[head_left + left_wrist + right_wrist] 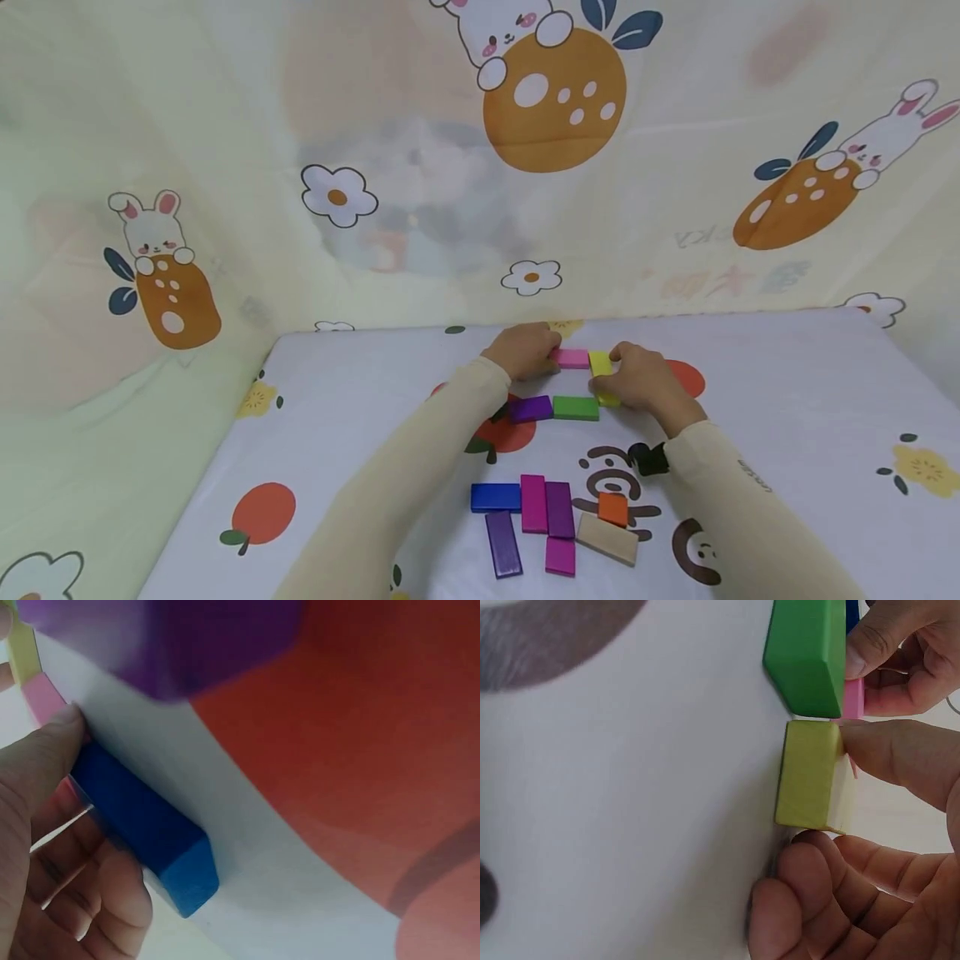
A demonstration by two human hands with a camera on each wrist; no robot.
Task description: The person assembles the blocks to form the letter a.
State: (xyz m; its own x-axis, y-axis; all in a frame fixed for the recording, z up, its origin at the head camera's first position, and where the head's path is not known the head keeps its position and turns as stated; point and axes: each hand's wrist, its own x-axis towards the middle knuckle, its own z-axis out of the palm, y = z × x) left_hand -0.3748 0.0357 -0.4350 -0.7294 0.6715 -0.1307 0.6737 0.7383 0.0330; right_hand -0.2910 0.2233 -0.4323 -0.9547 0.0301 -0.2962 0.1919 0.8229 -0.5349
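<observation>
My left hand pinches the pink block close to where it meets a blue block. That blue block is hidden behind the hand in the head view. My right hand holds the yellow block between thumb and fingers, at the right end of the pink one. The yellow block lies crosswise, reaching from the pink block toward the green block. Left of the green block, end to end with it, lies a purple block.
Nearer the front lie a blue block, a magenta block, purple blocks, a small magenta block, an orange block and a plain wooden block. A printed cloth wall rises behind the table.
</observation>
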